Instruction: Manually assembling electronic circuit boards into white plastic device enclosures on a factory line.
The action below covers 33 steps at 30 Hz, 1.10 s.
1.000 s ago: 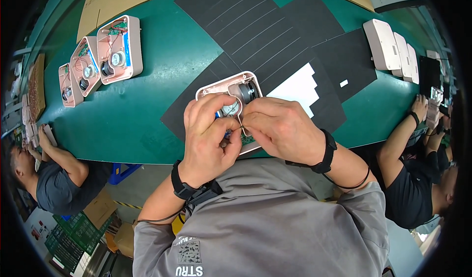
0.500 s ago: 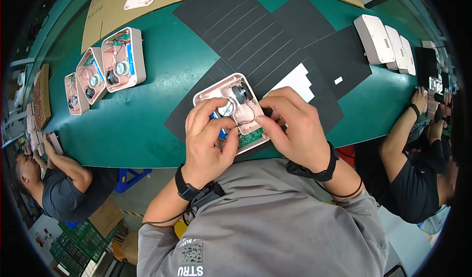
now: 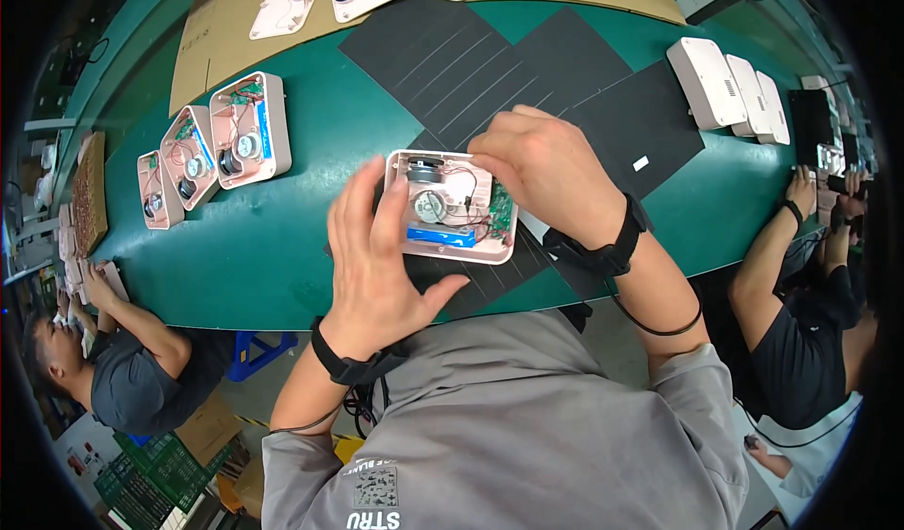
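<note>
Head view showed the left hand (image 3: 375,285) with fingers stretched out and parted, the longer ones along the left end of an open, pale pink plastic housing (image 3: 461,254), the thumb held away from it. The right hand (image 3: 548,174) had its thumb and fingers bent together at the housing's far right corner; whether they gripped the rim could not be told. Open side up, the housing sat between both hands, over flat black sheets (image 3: 443,78) marked with thin pale lines. Inside it, a round black part (image 3: 425,169) stood at the far left, a round silver part (image 3: 429,207) just nearer, a flat blue block (image 3: 443,237) along the near wall and a green circuit board (image 3: 500,212) at the right end, with dark, thin wires between. Farther out on the green table (image 3: 311,238), three similar open housings (image 3: 252,135) stood to the left and three pale, closed boxes (image 3: 706,83) to the right.
</note>
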{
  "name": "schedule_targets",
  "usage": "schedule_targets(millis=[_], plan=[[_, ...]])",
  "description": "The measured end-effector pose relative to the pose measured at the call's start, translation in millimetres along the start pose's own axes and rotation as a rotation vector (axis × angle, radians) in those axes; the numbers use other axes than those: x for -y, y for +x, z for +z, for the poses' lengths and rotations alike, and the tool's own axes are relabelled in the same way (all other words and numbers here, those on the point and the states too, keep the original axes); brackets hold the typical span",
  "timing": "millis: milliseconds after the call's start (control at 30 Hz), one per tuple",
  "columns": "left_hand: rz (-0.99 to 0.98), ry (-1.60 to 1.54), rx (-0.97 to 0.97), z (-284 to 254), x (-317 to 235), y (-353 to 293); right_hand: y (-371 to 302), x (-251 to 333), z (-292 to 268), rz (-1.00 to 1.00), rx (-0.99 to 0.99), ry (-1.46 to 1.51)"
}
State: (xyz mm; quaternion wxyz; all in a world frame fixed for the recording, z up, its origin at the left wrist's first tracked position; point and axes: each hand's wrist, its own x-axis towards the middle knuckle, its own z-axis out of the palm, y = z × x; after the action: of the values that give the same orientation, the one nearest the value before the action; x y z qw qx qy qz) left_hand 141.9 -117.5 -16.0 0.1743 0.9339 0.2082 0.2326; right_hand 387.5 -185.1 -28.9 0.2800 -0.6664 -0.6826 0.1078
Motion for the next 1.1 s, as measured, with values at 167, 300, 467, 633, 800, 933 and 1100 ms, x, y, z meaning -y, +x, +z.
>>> schedule_targets(millis=[167, 300, 467, 633, 800, 933, 1100], plan=[[0.032, -0.059, 0.024, 19.5, 26.1, 22.0, 4.8, 14.2, -2.6, 0.049, -0.07, -0.041], [-0.11, -0.392, 0.04, 35.8, 22.7, 8.2, -24.0, 49.2, -3.1, 0.107, -0.172, 0.113], [-0.1, -0.244, -0.02, 43.9, 15.3, -1.1, -36.3, 66.6, 10.1, 0.05, -0.174, -0.012], [-0.097, -0.218, -0.037, 48.2, 15.7, 0.6, -36.1, 56.8, 24.4, 0.022, -0.172, 0.015], [-0.096, -0.238, -0.034, 52.1, 14.8, -1.4, -38.5, 60.0, 28.5, 0.051, -0.144, -0.046], [-0.107, -0.213, -0.027, 49.4, 14.3, -0.1, -30.2, 62.3, 27.2, 0.094, -0.123, 0.022], [-0.101, -0.301, 0.031, 40.1, 12.9, 2.5, -36.8, 58.7, 17.6, 0.043, -0.087, 0.047]])
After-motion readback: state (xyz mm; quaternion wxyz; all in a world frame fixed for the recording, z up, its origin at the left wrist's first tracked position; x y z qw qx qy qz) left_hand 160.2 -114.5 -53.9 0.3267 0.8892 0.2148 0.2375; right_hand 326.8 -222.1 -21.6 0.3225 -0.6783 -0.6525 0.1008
